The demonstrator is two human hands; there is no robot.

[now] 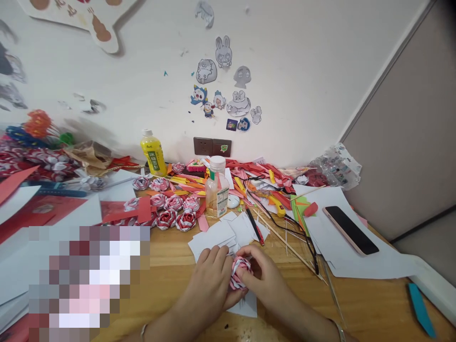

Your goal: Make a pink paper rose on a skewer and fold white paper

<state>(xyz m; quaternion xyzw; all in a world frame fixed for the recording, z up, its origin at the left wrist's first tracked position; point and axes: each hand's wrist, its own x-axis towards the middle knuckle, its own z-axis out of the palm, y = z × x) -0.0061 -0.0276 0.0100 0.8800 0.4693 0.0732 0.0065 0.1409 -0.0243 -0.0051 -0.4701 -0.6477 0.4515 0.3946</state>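
A pink and white paper rose (pixel 241 273) is held between both of my hands, low in the middle of the view. My left hand (pixel 213 278) curls around its left side, and part of the flower is hidden behind the fingers. From the right, my right hand (pixel 261 275) grips it with thumb and index finger on the petals. Loose white paper pieces (pixel 213 237) lie just beyond the hands, with a black and red pen-like tool (pixel 255 227) on them. Several finished paper roses (pixel 174 203) sit in rows to the left.
A clear bottle (pixel 217 190) and a yellow drink bottle (pixel 154 154) stand at the back. Paper strips (pixel 256 173) pile along the wall. A yellow glue gun (pixel 278 205) with its cord and thin sticks (pixel 290 247) lies right of centre. A phone (pixel 351 230) rests on white sheets (pixel 377 266).
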